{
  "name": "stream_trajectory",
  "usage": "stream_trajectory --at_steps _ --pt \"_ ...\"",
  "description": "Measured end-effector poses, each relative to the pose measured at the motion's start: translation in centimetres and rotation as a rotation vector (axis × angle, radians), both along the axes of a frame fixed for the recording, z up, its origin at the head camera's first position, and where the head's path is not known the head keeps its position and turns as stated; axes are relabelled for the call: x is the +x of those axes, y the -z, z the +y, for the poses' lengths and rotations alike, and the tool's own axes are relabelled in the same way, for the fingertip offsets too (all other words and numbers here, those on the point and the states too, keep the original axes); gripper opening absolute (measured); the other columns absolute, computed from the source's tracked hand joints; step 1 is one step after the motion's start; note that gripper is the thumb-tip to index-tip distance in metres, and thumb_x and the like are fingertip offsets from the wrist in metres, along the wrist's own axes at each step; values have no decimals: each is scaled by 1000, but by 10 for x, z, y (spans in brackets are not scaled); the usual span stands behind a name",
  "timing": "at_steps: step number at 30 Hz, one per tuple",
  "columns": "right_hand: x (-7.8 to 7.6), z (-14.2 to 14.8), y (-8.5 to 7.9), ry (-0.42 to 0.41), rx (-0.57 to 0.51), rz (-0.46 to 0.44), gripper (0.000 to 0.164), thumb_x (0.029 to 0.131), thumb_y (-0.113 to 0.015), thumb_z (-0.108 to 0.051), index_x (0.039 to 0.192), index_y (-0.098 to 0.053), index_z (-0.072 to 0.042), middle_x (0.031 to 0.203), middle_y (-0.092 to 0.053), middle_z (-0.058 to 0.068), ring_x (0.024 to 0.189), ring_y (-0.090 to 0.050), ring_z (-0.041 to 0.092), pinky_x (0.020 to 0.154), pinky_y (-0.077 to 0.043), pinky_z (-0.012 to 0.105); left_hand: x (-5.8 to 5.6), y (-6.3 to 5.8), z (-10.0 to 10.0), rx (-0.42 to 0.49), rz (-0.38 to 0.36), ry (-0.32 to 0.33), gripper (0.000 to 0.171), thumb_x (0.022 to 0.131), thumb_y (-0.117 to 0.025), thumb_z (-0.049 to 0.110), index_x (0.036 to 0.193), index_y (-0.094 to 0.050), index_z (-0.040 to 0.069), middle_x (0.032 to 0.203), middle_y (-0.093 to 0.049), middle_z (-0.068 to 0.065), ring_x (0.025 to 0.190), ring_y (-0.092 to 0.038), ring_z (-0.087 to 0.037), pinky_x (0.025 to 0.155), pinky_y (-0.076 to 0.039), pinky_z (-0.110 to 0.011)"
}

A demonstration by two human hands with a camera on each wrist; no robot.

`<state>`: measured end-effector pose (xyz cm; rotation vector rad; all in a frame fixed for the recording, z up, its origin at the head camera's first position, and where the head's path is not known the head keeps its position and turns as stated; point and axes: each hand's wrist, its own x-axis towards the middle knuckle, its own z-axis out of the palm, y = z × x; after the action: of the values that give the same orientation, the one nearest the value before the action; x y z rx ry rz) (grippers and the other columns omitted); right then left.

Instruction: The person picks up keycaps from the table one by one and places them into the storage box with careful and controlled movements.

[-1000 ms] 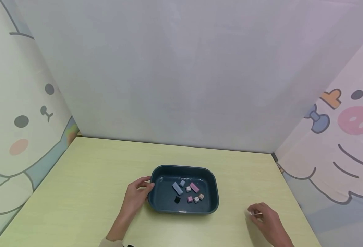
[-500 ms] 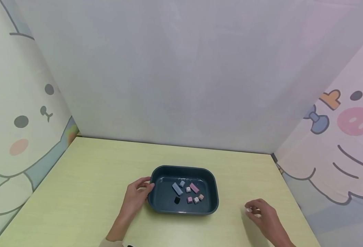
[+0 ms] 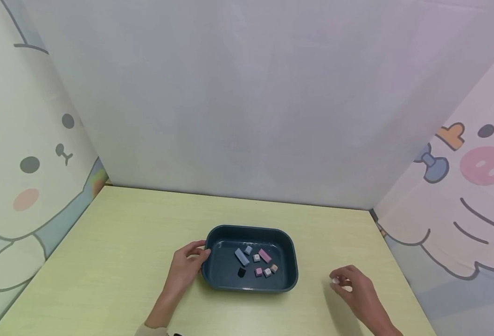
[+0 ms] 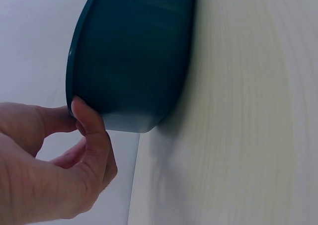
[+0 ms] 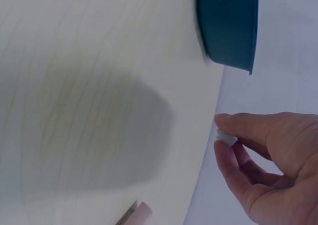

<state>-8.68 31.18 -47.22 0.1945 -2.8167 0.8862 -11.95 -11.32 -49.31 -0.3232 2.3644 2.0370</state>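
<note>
A dark teal rectangular bin (image 3: 223, 280) sits on the table in the head view. Its left rim is pinched by my left hand (image 3: 184, 268), and the left wrist view shows thumb and finger on that rim (image 4: 70, 81). Inside lie several small pieces: a long blue block (image 3: 241, 256), a long pink block (image 3: 265, 255), a black piece (image 3: 241, 272) and several small cubes (image 3: 259, 272). To the right of the bin, my right hand (image 3: 359, 289) holds a small white piece (image 5: 226, 137) between thumb and fingers, above the table. The fingers partly hide its shape.
The pale yellow table (image 3: 146, 224) runs back to a plain grey-white wall (image 3: 247, 102). Cartoon-printed panels stand at left (image 3: 28, 186) and right (image 3: 473, 210). A pinkish object (image 5: 138, 215), too cropped to identify, shows at the right wrist view's bottom edge.
My right hand has moved left and slightly away from me, closer to the bin, carrying the white piece. My left hand and the bin have stayed in place.
</note>
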Motion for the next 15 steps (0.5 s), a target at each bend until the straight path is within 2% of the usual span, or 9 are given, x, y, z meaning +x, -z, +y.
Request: stream_trajectory --at_steps 9,15 --pt "-5 -7 -6 13 -7 -59 23 80 -81 8 96 -74 -7 98 -63 1 83 -64 9 75 -58 24 0 -1 0 -7 -3 -3 34 97 -71 12 128 -68 0 95 -67 -10 71 -65 -22 60 -51 -26" --pt "-9 -13 -9 -18 4 -18 24 79 -82 7 96 -74 -8 97 -63 0 82 -66 9 75 -59 29 0 0 0 -1 -1 -3 33 97 -71 12 128 -68 0 95 -67 -10 73 -65 -24 60 -50 -26"
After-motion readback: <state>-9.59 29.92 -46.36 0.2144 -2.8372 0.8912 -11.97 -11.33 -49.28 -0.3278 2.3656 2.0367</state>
